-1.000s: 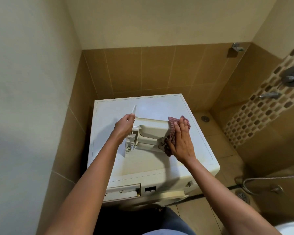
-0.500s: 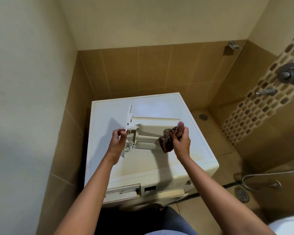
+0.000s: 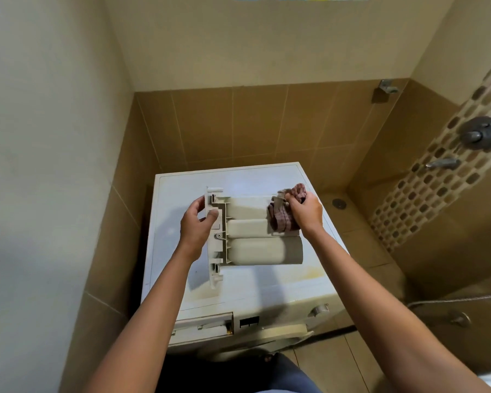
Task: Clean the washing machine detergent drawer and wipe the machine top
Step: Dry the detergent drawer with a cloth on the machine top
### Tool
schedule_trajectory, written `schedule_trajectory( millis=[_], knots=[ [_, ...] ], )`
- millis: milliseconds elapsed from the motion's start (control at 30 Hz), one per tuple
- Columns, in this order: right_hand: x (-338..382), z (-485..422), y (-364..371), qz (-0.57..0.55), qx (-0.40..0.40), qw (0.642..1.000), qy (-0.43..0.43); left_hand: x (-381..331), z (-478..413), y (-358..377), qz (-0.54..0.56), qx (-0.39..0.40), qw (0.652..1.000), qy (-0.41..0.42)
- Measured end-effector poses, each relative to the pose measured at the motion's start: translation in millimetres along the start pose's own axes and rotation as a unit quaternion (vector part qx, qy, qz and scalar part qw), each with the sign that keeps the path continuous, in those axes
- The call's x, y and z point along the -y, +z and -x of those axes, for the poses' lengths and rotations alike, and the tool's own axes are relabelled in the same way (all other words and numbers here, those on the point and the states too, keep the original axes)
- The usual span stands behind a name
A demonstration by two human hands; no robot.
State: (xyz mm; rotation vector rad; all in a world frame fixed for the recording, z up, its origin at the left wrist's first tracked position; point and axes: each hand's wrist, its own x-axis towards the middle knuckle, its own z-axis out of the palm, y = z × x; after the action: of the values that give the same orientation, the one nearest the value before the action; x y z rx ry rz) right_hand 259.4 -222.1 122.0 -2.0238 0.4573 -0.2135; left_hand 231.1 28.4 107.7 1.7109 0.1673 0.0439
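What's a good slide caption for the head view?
Left hand grips the drawer over the washer while the right hand holds a cloth to it.

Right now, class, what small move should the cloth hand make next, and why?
Probably sweep the cloth toward the left hand: the right hand grips it bunched on the drawer, opposite the front panel that the left hand holds.

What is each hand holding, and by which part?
Left hand grips the cream plastic detergent drawer by its front panel; right hand clutches the bunched reddish checked cloth.
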Motion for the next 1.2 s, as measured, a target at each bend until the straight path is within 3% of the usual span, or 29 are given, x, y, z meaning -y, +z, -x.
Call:
schedule_trajectory(
  millis=[333,500,600,667,767,800,900,1000,1200],
  knots=[
    [-38,17,21,0.071,0.124,0.987,0.077,20,7,18,-0.077,-0.029,0.995,-0.063],
    [-45,28,19,-0.076,0.114,0.989,0.051,23,-1,17,-0.123,-0.018,0.99,-0.066],
    [-41,31,19,-0.093,0.163,0.982,0.009,31,-4,17,-0.17,0.019,0.983,-0.073],
    [-37,35,25,-0.006,0.241,0.97,-0.04,38,-2,18,-0.208,0.042,0.974,-0.074],
    [-36,36,43,0.245,0.333,0.899,-0.147,44,-3,20,-0.236,0.033,0.969,-0.07],
    [-37,37,50,0.283,0.329,0.887,-0.156,44,-3,21,-0.238,0.03,0.968,-0.072],
    [-41,42,75,0.304,0.243,0.915,-0.108,42,-1,22,-0.227,0.023,0.97,-0.087],
    [-33,53,96,0.353,0.176,0.914,-0.09,40,2,24,-0.218,0.007,0.971,-0.094],
    [-28,83,111,0.285,0.191,0.907,-0.245,40,0,25,-0.206,-0.001,0.975,-0.088]
  ],
)
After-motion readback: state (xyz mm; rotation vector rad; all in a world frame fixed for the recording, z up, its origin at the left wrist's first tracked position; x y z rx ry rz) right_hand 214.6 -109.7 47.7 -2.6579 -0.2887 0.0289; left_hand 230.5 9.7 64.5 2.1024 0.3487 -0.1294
